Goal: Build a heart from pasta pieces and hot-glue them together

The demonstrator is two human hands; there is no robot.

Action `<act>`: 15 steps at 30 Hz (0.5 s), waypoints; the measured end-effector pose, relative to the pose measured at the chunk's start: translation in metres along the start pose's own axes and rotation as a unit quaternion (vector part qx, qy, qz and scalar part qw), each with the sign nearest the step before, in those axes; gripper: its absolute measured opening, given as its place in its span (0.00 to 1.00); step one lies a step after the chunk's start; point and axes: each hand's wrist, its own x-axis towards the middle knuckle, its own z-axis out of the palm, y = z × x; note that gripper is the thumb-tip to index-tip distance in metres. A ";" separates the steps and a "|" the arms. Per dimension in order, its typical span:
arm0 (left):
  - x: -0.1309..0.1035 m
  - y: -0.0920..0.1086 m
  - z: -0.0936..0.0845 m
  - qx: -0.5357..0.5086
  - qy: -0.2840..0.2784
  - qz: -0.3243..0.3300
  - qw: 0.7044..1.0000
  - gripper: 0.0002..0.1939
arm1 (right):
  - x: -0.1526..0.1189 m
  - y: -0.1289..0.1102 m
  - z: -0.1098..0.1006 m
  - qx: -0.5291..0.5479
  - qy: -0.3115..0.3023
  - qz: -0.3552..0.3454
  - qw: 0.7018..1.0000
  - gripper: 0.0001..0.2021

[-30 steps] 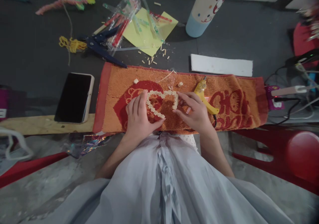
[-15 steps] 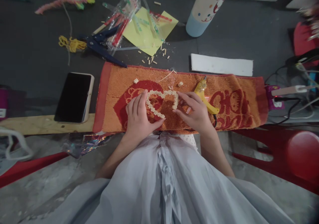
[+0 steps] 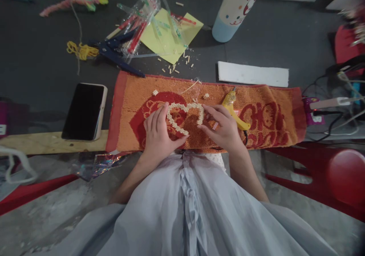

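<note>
A heart-shaped outline (image 3: 173, 124) built from small pale wooden bits lies between my hands, above an orange towel (image 3: 128, 96) with red patterns. Its lower right side has a gap. My left hand (image 3: 158, 128) grips the left edge, fingers at the upper left and thumb by the bottom tip. With its fingertips at the upper right and thumb at the end of the right side, my right hand (image 3: 224, 128) holds the other edge. Just right of that hand rests a yellow glue gun (image 3: 242, 124). Two small wooden clusters, a left one (image 3: 155, 92) and a right one (image 3: 206, 96), sit on the towel.
Behind the towel are dark blue pliers-like cutters (image 3: 114, 54), plastic-wrapped sticks (image 3: 139, 33), yellow paper (image 3: 159, 39), scattered wooden bits (image 3: 173, 69), a white strip (image 3: 253, 74) and a bottle (image 3: 225, 28). A phone (image 3: 83, 111) lies left; cables (image 3: 330, 113) run at right.
</note>
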 end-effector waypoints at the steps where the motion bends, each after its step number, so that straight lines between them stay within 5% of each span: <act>1: 0.000 0.000 0.000 0.000 0.000 0.000 1.000 0.57 | 0.000 0.000 0.000 -0.002 0.001 -0.001 1.000 0.25; 15: 0.000 0.000 0.000 -0.004 0.007 0.012 1.000 0.57 | -0.001 0.000 0.000 0.001 0.001 -0.005 1.000 0.25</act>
